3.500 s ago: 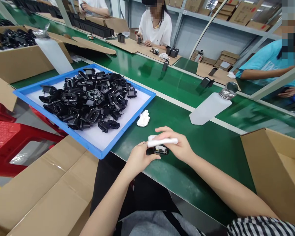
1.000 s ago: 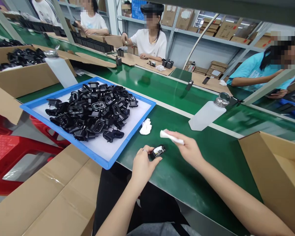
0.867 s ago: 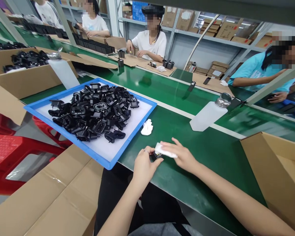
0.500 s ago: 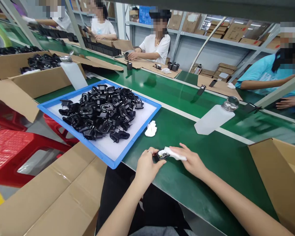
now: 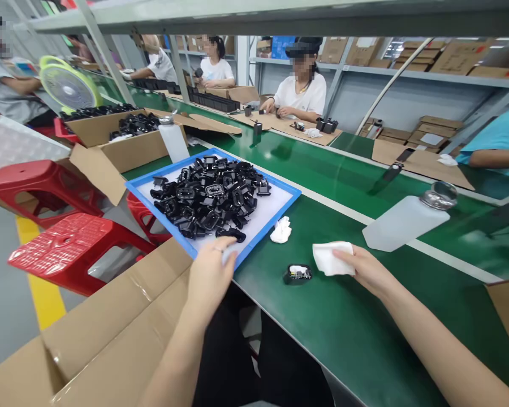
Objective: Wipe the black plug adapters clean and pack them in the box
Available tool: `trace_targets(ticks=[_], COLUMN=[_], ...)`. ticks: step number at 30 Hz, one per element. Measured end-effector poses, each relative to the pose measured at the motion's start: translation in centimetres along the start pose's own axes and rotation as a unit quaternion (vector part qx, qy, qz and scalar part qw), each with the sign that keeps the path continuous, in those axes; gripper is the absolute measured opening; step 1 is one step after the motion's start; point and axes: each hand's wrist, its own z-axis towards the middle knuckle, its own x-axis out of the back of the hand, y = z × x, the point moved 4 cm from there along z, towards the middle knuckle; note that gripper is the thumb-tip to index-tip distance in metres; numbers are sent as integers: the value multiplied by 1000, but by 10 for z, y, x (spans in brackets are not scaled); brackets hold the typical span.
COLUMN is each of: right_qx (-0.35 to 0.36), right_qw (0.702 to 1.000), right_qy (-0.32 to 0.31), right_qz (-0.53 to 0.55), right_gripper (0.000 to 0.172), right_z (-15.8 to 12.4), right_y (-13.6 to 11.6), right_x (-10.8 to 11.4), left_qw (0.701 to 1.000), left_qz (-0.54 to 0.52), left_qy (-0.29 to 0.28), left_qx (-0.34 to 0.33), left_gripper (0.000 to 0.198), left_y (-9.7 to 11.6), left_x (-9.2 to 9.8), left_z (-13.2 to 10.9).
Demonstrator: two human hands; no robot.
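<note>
My left hand [image 5: 210,275] hovers over the near corner of the blue tray [image 5: 285,189], back to the camera with the fingers curled; what is in them is hidden. The tray carries a heap of black plastic plug parts [image 5: 210,195]. One small black part [image 5: 297,274] lies alone on the green belt [image 5: 348,316] between my hands. A folded white cloth [image 5: 328,258] sits pinched in my right hand [image 5: 362,267], just right of that part.
A crumpled white wipe [image 5: 281,230] lies by the tray. A white dispenser bottle [image 5: 405,220] stands at the right. Open cardboard boxes [image 5: 110,333] sit at my left, red stools [image 5: 74,243] beyond. Other people work across the belt.
My left hand let go of the black part, which now lies on the belt, and moved left to the tray corner. The right hand lifted the cloth off it. The view swung left.
</note>
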Motion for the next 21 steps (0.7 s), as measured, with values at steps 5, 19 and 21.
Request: trace_targets(ticks=[5, 19, 21], right_qx=[64, 188, 172], right_qw=[932, 972, 959], right_qy=[26, -124, -222], right_qz=[-356, -66, 31], right_gripper=[30, 31, 42], right_z=[14, -39, -37], right_y=[2, -35, -35], right_x=[11, -52, -68], left_qw=[984, 828, 708], left_qz=[161, -556, -689], left_qy=[-56, -39, -156], left_qx=[-51, -60, 12], left_gripper=[33, 9, 14], left_y=[-15, 37, 54], left_x=[5, -13, -34], left_z=[30, 6, -4])
